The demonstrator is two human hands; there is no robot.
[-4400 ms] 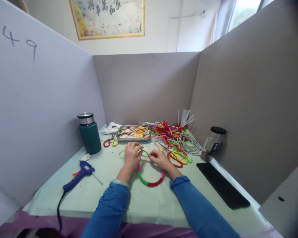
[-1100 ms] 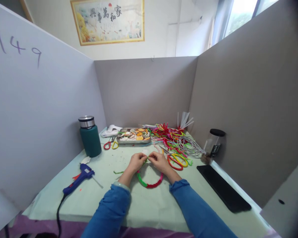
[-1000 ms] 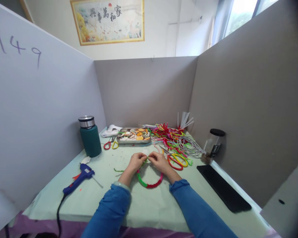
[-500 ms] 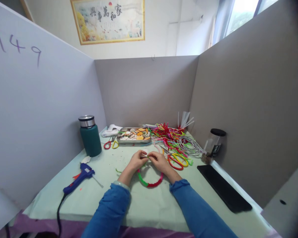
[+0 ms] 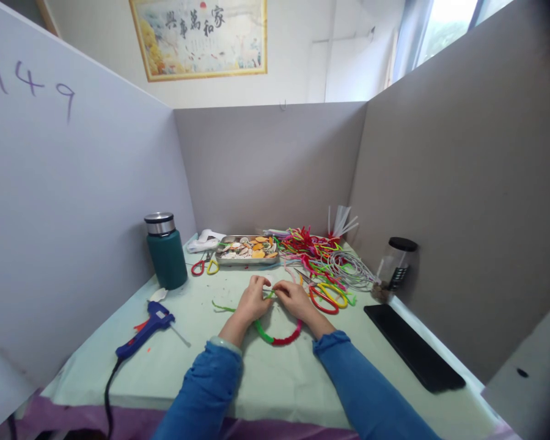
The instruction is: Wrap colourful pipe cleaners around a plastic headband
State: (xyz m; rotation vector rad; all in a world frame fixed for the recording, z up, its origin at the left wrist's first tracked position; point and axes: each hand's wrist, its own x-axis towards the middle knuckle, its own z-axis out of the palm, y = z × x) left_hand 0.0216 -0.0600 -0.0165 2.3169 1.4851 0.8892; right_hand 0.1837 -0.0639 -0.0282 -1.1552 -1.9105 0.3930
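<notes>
A ring (image 5: 286, 340) wrapped in green, red and pink fuzzy pipe cleaner lies on the table, its near half showing between my wrists. At its far side my left hand (image 5: 253, 299) pinches a green pipe cleaner (image 5: 223, 307), whose loose end sticks out left of the wrist. Close against it, my right hand (image 5: 293, 297) has its thumb and fingers pinched together on the far part of the ring. The fingers hide most of the spot they grip. Scissors (image 5: 329, 298) with red and yellow handles lie just right of my right hand.
A blue glue gun (image 5: 145, 330) and a green bottle (image 5: 167, 253) stand left. Behind are a tray (image 5: 247, 261) of small pieces, more scissors (image 5: 205, 267) and a heap of pipe cleaners (image 5: 309, 247). To the right are a lidded jar (image 5: 396, 266) and a black slab (image 5: 412, 348).
My left hand has turned slightly and shifted at the ring's far side. More of the green pipe cleaner's loose end now shows to the left. My right hand has barely moved.
</notes>
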